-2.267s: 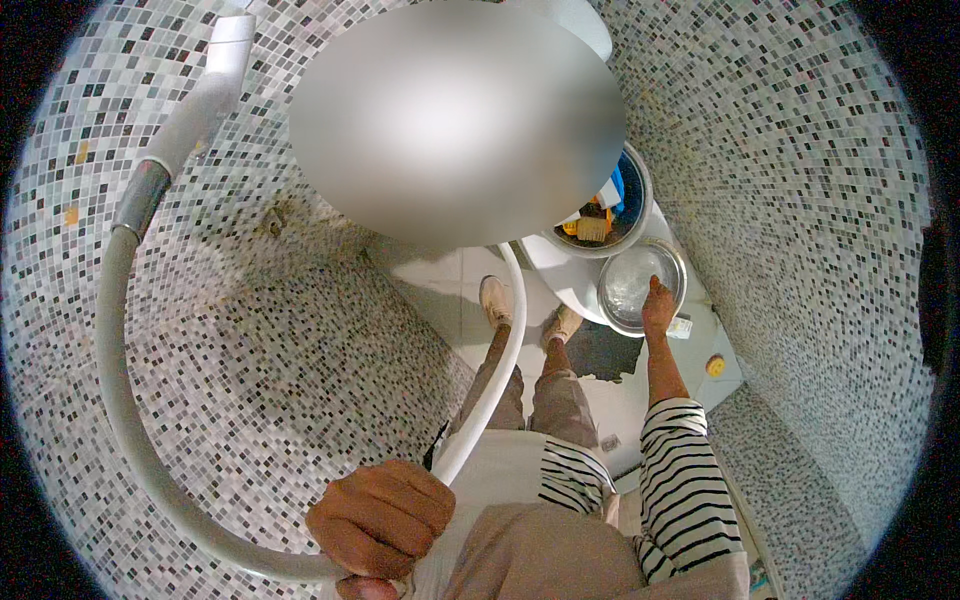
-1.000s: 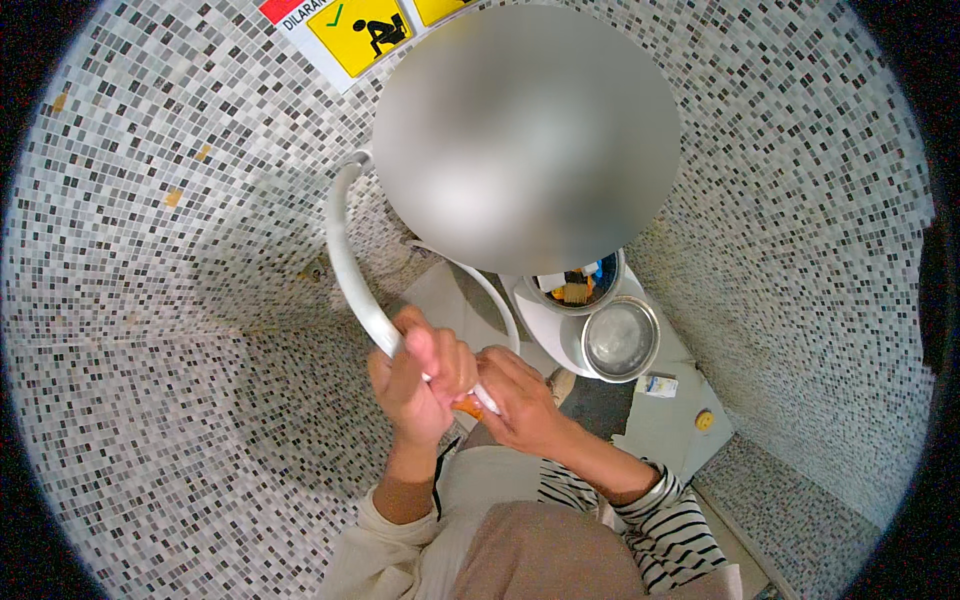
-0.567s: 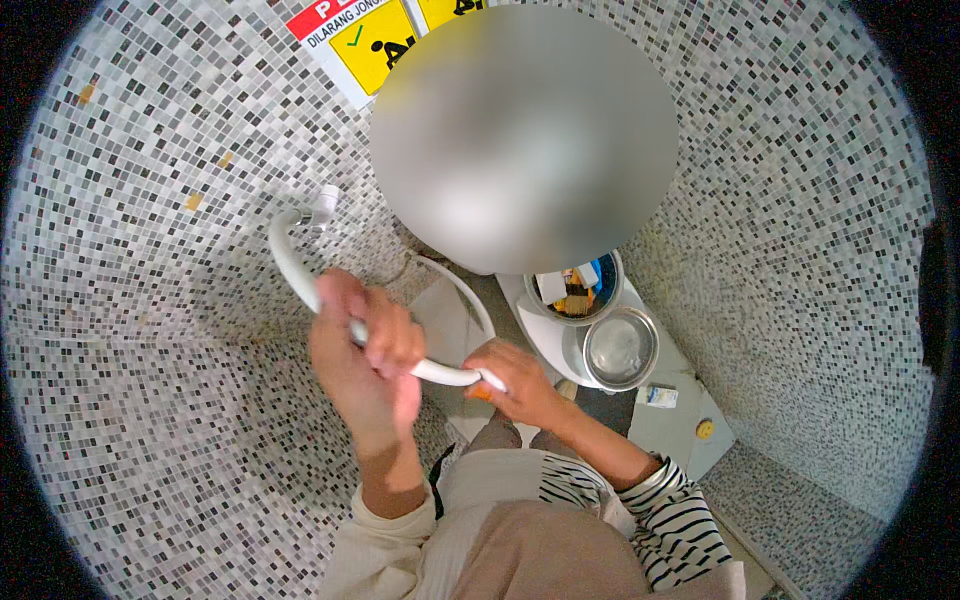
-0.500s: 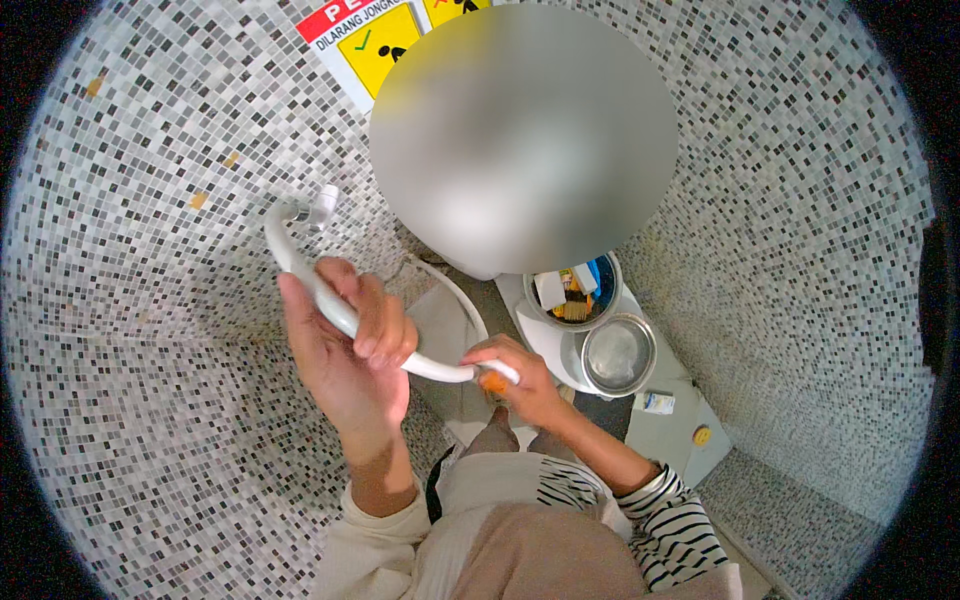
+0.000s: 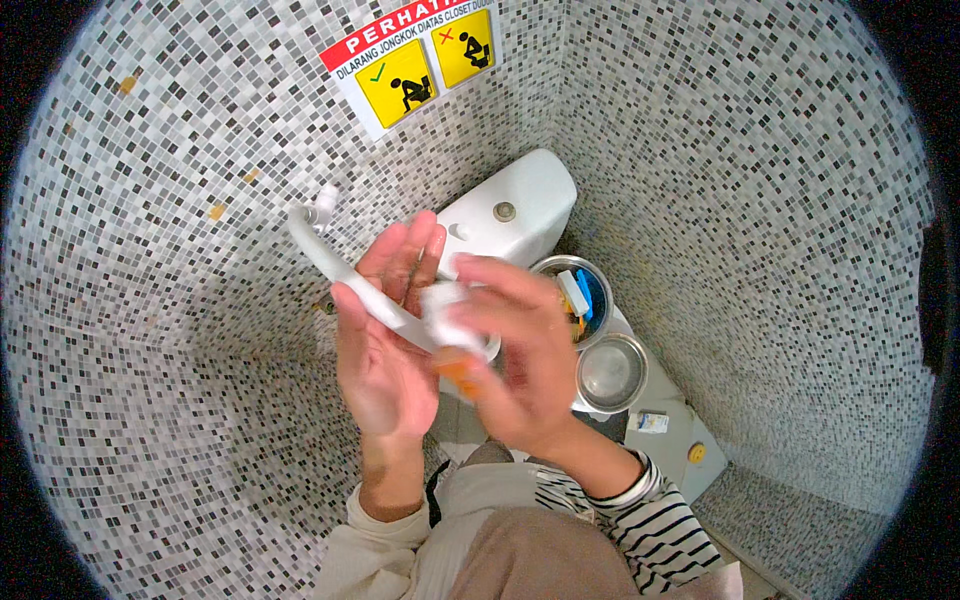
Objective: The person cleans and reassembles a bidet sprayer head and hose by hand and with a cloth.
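Observation:
A bent white hose (image 5: 335,265) runs from a white tap fitting (image 5: 326,198) on the tiled wall and crosses the palm of my left hand (image 5: 395,390). My left thumb lies along it, and the fingers are partly curled on its far side. My right hand (image 5: 530,365), smeared by motion, pinches a small orange-and-white object (image 5: 457,366) against or close to the hose's near end. Blur hides what kind of thing it is, and whether the white piece above it belongs to it.
Behind my hands stands a white toilet cistern (image 5: 530,185) with a round button. To the right are a metal bowl (image 5: 600,300) of cleaning things, another metal bowl (image 5: 612,372) and a small packet (image 5: 653,423) on a ledge. A yellow-and-red sign (image 5: 400,85) hangs on the wall.
My left hand has loosened from a wrapped grip to a more open palm under the hose. My right hand has moved up, closer to the left. The cistern, hidden before, now shows.

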The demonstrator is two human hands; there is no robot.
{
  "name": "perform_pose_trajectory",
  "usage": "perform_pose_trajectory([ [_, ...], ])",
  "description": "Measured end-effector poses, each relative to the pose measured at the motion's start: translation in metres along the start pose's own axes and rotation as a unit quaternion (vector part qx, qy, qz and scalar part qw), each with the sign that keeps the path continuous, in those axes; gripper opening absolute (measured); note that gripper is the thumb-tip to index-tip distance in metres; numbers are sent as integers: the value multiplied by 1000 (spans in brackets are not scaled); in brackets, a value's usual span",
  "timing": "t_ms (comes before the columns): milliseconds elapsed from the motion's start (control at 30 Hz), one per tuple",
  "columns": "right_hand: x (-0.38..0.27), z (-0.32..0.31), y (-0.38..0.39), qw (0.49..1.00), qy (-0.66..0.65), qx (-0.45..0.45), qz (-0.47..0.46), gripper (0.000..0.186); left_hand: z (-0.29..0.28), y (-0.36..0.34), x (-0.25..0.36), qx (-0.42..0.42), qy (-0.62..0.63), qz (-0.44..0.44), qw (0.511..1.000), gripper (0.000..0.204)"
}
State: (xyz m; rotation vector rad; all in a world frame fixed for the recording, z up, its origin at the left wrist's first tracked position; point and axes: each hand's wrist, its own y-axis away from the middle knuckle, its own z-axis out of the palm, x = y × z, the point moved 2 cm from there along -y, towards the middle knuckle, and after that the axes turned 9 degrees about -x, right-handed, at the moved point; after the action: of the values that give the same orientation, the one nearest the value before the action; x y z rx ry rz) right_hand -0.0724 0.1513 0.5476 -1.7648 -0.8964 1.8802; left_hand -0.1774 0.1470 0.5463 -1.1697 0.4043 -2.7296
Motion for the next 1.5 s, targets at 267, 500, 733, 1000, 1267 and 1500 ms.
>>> perform_pose_trajectory([
  [267, 29, 6, 52, 977, 149, -109, -108, 25, -10, 12, -10, -3, 57, -30, 998, 50],
  [500, 68, -8, 121, 981, 107, -35, 157, 24, -6, 3, 15, -45, 138, -12, 989, 36],
  [733, 52, -11, 65, 911, -281, -9, 301, 33, -20, -6, 19, -74, 159, -12, 984, 45],
  [1000, 51, -23, 42, 850, -328, -201, 360, 40, -12, -27, 20, 6, 59, -8, 998, 37],
  [1267, 53, 3, 31, 960, -99, -210, 158, 40, -11, -26, 24, 29, 75, 3, 997, 36],
  [1500, 50, 24, 51, 981, 67, -183, -16, 31, -12, -8, 40, 33, 123, -16, 992, 37],
])
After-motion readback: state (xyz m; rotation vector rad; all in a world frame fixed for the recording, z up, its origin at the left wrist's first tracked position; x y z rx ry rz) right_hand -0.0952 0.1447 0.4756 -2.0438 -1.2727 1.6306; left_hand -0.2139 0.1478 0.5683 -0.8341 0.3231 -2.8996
